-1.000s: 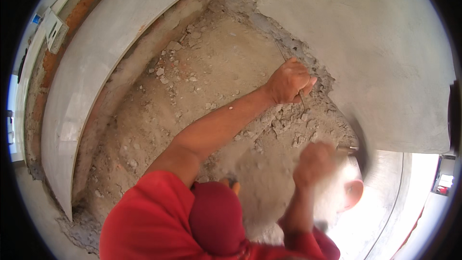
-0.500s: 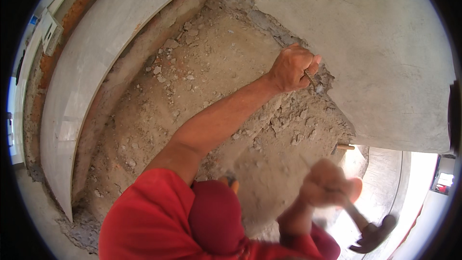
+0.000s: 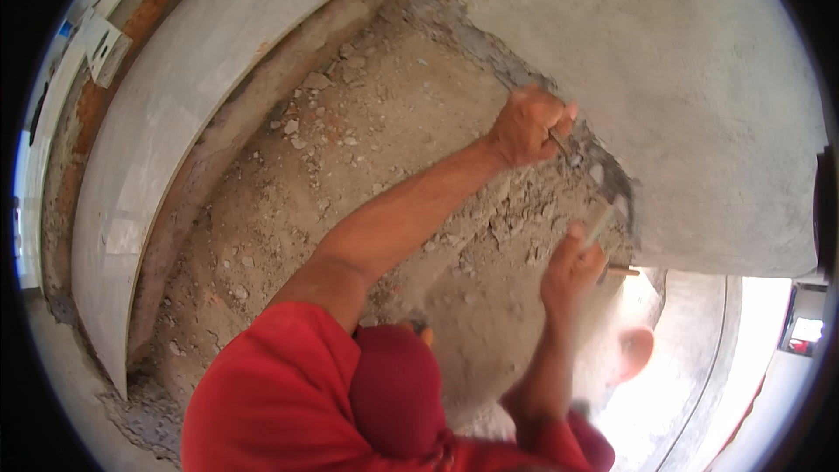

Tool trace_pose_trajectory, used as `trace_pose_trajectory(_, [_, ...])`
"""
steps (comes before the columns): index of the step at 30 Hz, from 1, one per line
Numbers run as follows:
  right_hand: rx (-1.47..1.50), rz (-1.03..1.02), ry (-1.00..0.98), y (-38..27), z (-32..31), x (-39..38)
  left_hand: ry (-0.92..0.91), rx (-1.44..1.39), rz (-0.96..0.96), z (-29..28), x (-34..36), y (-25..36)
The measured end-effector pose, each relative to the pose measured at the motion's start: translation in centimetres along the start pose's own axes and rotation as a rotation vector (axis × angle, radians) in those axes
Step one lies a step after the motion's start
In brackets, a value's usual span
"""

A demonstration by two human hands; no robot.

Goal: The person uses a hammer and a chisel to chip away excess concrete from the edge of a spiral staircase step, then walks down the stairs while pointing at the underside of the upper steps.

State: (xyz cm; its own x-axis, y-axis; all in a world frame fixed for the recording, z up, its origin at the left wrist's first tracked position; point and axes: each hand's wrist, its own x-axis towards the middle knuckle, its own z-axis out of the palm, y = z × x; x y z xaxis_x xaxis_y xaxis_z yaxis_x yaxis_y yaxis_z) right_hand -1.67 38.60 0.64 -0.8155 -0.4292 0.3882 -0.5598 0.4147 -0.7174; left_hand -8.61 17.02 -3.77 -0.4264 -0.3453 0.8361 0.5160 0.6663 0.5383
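Chisel (image 3: pixel 560 145) in left hand (image 3: pixel 529 125), hammer (image 3: pixel 599 224) in right hand (image 3: pixel 570 271).

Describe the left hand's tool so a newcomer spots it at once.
Start at the large smooth grey surface at upper right, then go to its rough, broken left edge. There the left hand grips a thin rod-like tool, part of it sticking out below the hand. It is slimmer than the blurred, pale-handled hammer in the right hand.
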Motion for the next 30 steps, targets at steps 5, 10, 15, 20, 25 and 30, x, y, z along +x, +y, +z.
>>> trace_pose_trajectory(5, [0.699,-0.361,0.212,-0.4,-2.1,-1.7,0.006,-0.009,-0.024,-0.4,0.9,0.2])
trace_pose_trajectory(10, [0.06,0.127,-0.084,2.0,0.6,-0.9,-0.005,0.036,-0.021,0.0,0.8,-0.4])
trace_pose_trajectory(15, [0.884,-0.23,0.246,-1.7,-1.9,-2.0,-0.007,-0.023,-0.027,-0.2,0.9,0.1])
trace_pose_trajectory(20, [0.108,0.073,-0.093,2.0,1.3,0.1,-0.027,0.07,-0.049,-0.6,0.4,-1.5])
trace_pose_trajectory(25, [0.553,-0.427,0.162,-2.0,-2.8,-0.9,-0.104,0.069,-0.101,-1.5,-0.1,-1.7])
trace_pose_trajectory(30, [0.777,-0.222,0.157,-1.3,-1.9,-3.1,-0.216,-0.032,-0.085,-1.2,-1.7,0.8])
